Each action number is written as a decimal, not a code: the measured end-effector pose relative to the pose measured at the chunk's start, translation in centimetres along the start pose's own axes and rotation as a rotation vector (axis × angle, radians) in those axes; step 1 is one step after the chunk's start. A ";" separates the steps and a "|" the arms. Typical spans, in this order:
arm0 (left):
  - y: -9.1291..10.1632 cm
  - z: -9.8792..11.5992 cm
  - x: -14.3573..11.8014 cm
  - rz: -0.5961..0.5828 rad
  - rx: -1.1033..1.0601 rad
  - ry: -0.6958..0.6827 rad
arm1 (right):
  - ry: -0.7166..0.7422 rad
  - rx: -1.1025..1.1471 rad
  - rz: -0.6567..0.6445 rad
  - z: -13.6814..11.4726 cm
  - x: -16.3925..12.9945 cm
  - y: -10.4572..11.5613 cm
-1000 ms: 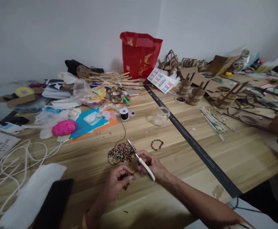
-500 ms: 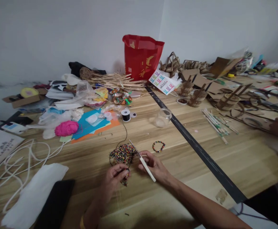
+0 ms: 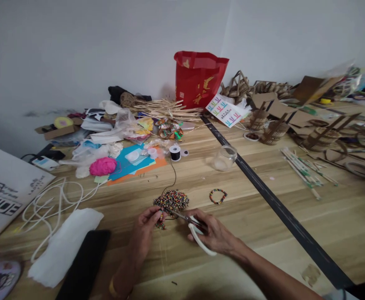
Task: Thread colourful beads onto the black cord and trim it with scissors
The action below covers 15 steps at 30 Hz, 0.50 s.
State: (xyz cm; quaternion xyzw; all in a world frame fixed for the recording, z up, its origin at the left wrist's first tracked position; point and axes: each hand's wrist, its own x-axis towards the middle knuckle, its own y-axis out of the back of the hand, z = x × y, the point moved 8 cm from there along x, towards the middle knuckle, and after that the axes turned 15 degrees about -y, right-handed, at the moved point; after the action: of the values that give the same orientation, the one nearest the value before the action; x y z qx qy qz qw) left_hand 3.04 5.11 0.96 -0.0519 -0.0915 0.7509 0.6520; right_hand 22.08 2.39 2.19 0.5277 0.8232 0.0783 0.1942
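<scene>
Now: scissors lowered to the bead strand.
Right hand (image 3: 212, 237), closed on scissors (image 3: 195, 231), has dropped flat; left hand (image 3: 146, 227) still pinches the strand (image 3: 160, 224) beside the bead pile (image 3: 171, 200) on the desk (image 3: 263, 233).

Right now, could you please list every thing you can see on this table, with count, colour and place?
bead pile: one, multicoloured, table centre
beaded strand: one, multicoloured, in left hand
scissors: one, white handles, in right hand
bead bracelet: one, multicoloured, right of pile
thread spool: one, black, behind pile
glass jar: one, clear, by black strip
yarn ball: one, pink, left
paper sheets: several, blue and orange, beside yarn
gift bag: one, red, at wall
white cord: one, coiled, left
wooden table: one, light wood
left hand: pinches strand
right hand: grips scissors
</scene>
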 end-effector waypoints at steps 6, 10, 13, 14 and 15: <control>-0.5 -0.5 -0.3 -0.087 0.061 0.067 | 0.004 -0.007 -0.051 -0.1 -0.1 -0.5; -1.3 -0.5 -0.5 -0.175 0.078 0.105 | 0.022 -0.038 -0.040 0.1 -0.1 -0.5; -1.5 -0.3 -0.5 -0.226 0.107 0.087 | 0.076 -0.075 -0.004 -0.1 -0.1 -0.2; -1.6 -0.3 -0.5 -0.243 0.118 0.084 | 0.094 -0.087 0.004 -0.3 -0.1 -0.2; -1.6 -0.3 -0.5 -0.256 0.126 0.085 | 0.112 -0.102 0.008 -0.5 -0.1 -0.1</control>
State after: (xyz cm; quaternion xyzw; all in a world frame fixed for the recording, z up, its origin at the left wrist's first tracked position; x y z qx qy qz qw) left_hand 4.75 4.87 0.94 -0.0303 -0.0223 0.6630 0.7477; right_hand 21.81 2.25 2.60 0.5151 0.8257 0.1503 0.1741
